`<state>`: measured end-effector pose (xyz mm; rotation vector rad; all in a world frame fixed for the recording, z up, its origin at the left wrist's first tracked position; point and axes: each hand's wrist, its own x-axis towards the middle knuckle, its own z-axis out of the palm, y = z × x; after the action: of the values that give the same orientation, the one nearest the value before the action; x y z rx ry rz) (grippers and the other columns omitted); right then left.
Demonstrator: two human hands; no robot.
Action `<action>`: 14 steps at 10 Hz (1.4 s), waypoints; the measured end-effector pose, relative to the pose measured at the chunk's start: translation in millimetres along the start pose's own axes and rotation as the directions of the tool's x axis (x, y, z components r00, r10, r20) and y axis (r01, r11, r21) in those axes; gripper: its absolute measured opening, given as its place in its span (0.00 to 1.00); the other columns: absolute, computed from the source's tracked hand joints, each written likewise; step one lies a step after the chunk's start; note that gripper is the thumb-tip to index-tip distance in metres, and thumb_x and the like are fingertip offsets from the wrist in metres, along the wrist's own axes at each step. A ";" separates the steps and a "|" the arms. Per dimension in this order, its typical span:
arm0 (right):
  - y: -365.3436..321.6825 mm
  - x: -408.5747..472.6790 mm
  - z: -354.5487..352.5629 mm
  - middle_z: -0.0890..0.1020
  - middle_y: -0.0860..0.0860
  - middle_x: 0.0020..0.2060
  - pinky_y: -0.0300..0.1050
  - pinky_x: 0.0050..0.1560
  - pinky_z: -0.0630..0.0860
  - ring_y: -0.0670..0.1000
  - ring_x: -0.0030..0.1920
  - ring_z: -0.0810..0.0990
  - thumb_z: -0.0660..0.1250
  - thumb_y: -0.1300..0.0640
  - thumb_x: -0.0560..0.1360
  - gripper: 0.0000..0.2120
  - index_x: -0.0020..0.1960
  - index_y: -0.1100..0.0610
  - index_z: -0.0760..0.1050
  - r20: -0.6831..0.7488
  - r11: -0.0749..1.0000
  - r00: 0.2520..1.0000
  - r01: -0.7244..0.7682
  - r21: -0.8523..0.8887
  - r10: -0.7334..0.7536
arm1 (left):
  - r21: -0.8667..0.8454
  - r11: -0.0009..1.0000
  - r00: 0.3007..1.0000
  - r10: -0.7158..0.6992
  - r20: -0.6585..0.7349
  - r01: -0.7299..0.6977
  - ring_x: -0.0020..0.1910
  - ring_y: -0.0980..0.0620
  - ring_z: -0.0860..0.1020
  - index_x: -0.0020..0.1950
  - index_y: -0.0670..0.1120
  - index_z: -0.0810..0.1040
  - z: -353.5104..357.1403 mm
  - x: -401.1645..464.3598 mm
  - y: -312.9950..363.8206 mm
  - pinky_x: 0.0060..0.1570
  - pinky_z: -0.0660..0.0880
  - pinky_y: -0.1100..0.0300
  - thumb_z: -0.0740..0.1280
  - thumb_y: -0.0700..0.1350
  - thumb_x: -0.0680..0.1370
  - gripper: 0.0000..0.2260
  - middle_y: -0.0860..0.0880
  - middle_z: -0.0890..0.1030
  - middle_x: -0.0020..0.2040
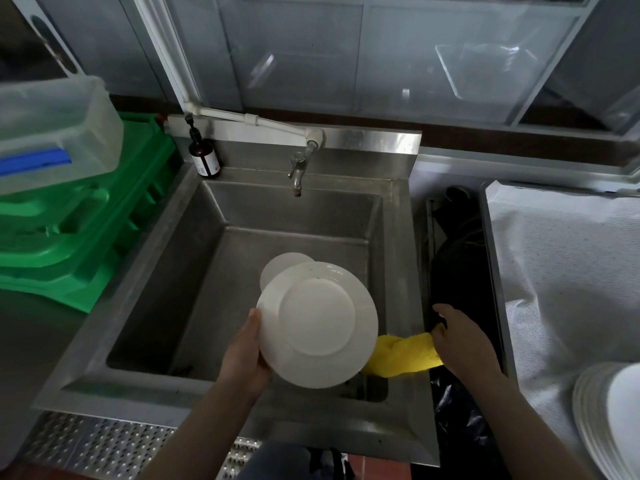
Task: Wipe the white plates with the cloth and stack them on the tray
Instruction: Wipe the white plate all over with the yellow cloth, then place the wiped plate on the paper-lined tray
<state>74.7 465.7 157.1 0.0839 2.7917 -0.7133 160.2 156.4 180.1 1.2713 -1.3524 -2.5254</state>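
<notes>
Plate [317, 323] sits tilted over the sink [214, 258], underside up toward the camera, held at its 8 o'clock rim by the left hand [244, 355]. That grip is clamped on the rim, thumb on top and fingers hidden beneath. A second plate [280, 266] peeks out from behind the first at 11 o'clock; whether it lies on the sink floor or leans there I cannot tell.

At 3 o'clock from the held plate, the right hand [462, 337] has its grip closed round one end of the yellow cloth [405, 355]. The cloth stretches from that hand toward the plate's lower right edge, draped across the sink's right rim, its far end tucked out of sight behind the plate.

A tap [298, 168] hangs over the basin at 12 o'clock, fed by a white pipe [256, 120]. A dark pump bottle [204, 155] stands on the sink's back left corner. Green crates [79, 230] are stacked at 9 o'clock, with a clear tub [52, 129] on top of them.

At 3 o'clock a white sheet [568, 271] covers the desk, and on it, at 4 o'clock by the frame's edge, stands a stack of plates [602, 414], well apart from both hands.
</notes>
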 end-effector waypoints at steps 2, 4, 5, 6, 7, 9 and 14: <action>-38.1 -7.1 5.8 0.79 0.51 0.58 0.41 0.56 0.71 0.51 0.58 0.77 0.61 0.59 0.80 0.16 0.67 0.56 0.73 0.095 0.958 0.995 0.009 0.288 -0.038 | 0.042 0.999 1.000 -0.012 0.008 0.012 0.57 0.41 0.81 0.63 0.48 0.79 3.0 -4.2 1.4 0.53 0.79 0.44 0.58 0.53 0.84 0.15 0.44 0.85 0.55; -80.5 -19.9 20.5 0.82 0.55 0.51 0.56 0.59 0.77 0.56 0.55 0.80 0.59 0.53 0.82 0.10 0.55 0.55 0.79 0.273 0.691 0.959 -0.250 0.678 0.080 | 0.125 0.992 0.998 0.024 0.050 -0.031 0.49 0.47 0.84 0.59 0.49 0.80 4.7 -9.1 2.2 0.46 0.79 0.49 0.57 0.52 0.85 0.14 0.47 0.87 0.49; -89.6 -25.5 23.1 0.82 0.54 0.52 0.57 0.62 0.75 0.55 0.56 0.79 0.59 0.49 0.81 0.12 0.54 0.53 0.79 0.313 0.620 0.943 -0.312 0.720 0.111 | 0.221 0.972 0.996 0.072 0.047 -0.081 0.52 0.46 0.83 0.61 0.50 0.80 3.2 -10.8 2.7 0.47 0.79 0.50 0.57 0.53 0.85 0.15 0.47 0.86 0.52; -96.4 -30.3 28.4 0.82 0.52 0.53 0.54 0.59 0.76 0.53 0.55 0.80 0.58 0.49 0.82 0.11 0.54 0.51 0.78 0.355 0.464 0.923 -0.381 0.800 0.147 | 0.288 0.950 0.992 0.109 0.065 -0.123 0.57 0.43 0.82 0.64 0.49 0.79 2.7 -10.1 1.2 0.52 0.79 0.46 0.56 0.53 0.85 0.16 0.45 0.84 0.57; -101.0 -34.7 31.0 0.85 0.53 0.49 0.50 0.49 0.78 0.52 0.51 0.82 0.59 0.51 0.82 0.14 0.56 0.56 0.79 0.361 0.312 0.915 -0.402 0.861 0.181 | 0.293 0.949 0.993 0.117 0.029 -0.121 0.55 0.43 0.81 0.63 0.47 0.80 6.1 -10.8 0.8 0.52 0.79 0.48 0.56 0.51 0.85 0.16 0.43 0.84 0.57; -103.3 -38.8 28.4 0.84 0.52 0.48 0.44 0.42 0.74 0.50 0.48 0.80 0.57 0.51 0.83 0.15 0.55 0.59 0.78 0.408 0.038 0.882 -0.428 0.903 0.238 | 0.193 0.981 0.997 0.015 -0.071 -0.001 0.56 0.43 0.80 0.59 0.46 0.79 16.2 -15.1 4.8 0.56 0.78 0.44 0.58 0.55 0.84 0.17 0.43 0.83 0.57; -108.9 -34.2 33.7 0.82 0.53 0.55 0.41 0.43 0.74 0.48 0.52 0.81 0.60 0.50 0.81 0.16 0.56 0.60 0.80 0.370 0.010 0.910 -0.378 0.926 0.185 | 0.106 0.994 0.993 0.004 0.120 -0.017 0.50 0.50 0.80 0.61 0.39 0.79 11.6 -9.4 7.5 0.46 0.79 0.59 0.65 0.36 0.79 0.11 0.44 0.82 0.54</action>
<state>102.7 354.1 188.1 0.7914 1.4010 -2.2430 156.2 163.1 194.9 1.1407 -1.5325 -2.5928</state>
